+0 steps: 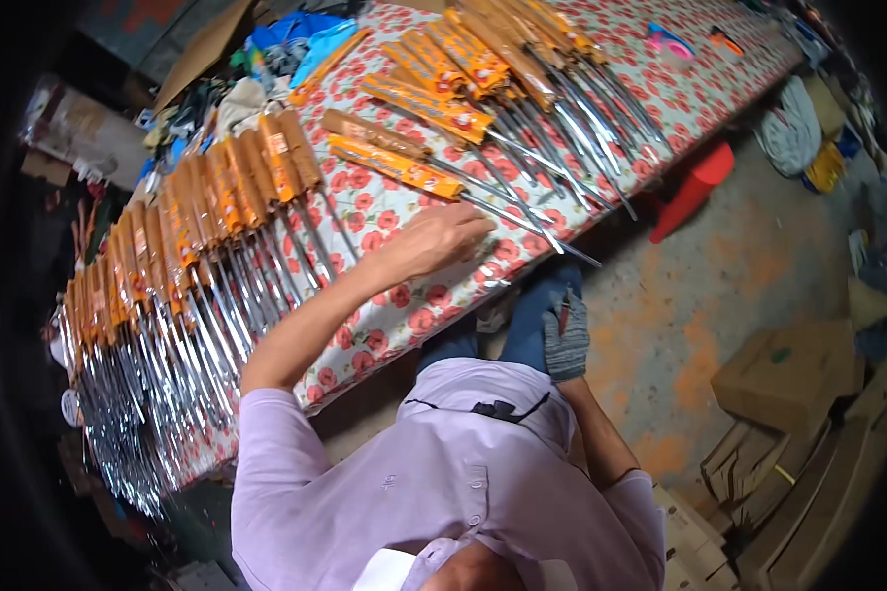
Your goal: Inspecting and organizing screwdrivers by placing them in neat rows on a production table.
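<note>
My bare left hand [443,239] is over the near part of the table, its fingers curled and closed. Whatever they pinch, if anything, is hidden. Just beyond it lies a packet of long thin metal rods [396,167], with brown handle ends in clear plastic and an orange label. Its bare rods reach to the right past my fingers. My right hand [566,345], in a grey knitted glove, hangs by my thigh below the table edge. It is closed around a small slim object with a red part [564,313], whose kind I cannot make out.
A table with a red-flowered cloth [375,340] runs diagonally. Many similar rod packets [197,212] stand in rows at left; more lie in a pile [463,59] at the far side. Scissors [670,41], a red plastic stool [695,187] and cardboard boxes [784,374] are at right.
</note>
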A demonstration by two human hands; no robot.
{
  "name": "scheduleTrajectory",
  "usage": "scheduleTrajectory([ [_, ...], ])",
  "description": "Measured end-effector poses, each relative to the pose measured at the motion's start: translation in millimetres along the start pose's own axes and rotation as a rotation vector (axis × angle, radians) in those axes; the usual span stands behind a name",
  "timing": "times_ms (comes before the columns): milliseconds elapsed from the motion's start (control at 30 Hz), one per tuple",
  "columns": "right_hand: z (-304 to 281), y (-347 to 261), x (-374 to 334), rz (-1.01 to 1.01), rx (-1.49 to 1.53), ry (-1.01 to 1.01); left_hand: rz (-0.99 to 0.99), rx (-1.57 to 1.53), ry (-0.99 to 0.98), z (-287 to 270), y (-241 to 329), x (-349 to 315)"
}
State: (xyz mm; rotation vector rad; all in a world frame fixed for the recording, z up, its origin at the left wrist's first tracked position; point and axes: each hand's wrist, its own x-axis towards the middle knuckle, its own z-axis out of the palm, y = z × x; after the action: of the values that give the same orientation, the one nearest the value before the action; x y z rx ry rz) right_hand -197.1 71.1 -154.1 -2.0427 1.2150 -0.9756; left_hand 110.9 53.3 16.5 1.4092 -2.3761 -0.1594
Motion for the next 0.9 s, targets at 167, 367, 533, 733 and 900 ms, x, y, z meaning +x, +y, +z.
scheduleTrajectory([
  [167,-11.9,-0.5,-5.0,0.119,0.134,0.061,0.044,0.052,-0.017,72.6,7.2,56.4],
  [367,-21.8,18.3,-22.2,0.229,0.104,0.105,0.134,-0.008,-0.132,81.4,24.4,72.0],
  [533,-27.7,21.0,-20.0,0.368,0.402,0.239,0.145,-0.267,-0.067,66.4,44.2,80.4],
  [733,-41.6,21.0,-2.4,0.318,0.199,0.256,0.115,-0.421,-0.090,53.6,65.0,89.1],
  [900,-51.3,16.0,7.4,0.306,0.243,0.256,0.113,-0.481,-0.119,52.8,70.0,92.2],
])
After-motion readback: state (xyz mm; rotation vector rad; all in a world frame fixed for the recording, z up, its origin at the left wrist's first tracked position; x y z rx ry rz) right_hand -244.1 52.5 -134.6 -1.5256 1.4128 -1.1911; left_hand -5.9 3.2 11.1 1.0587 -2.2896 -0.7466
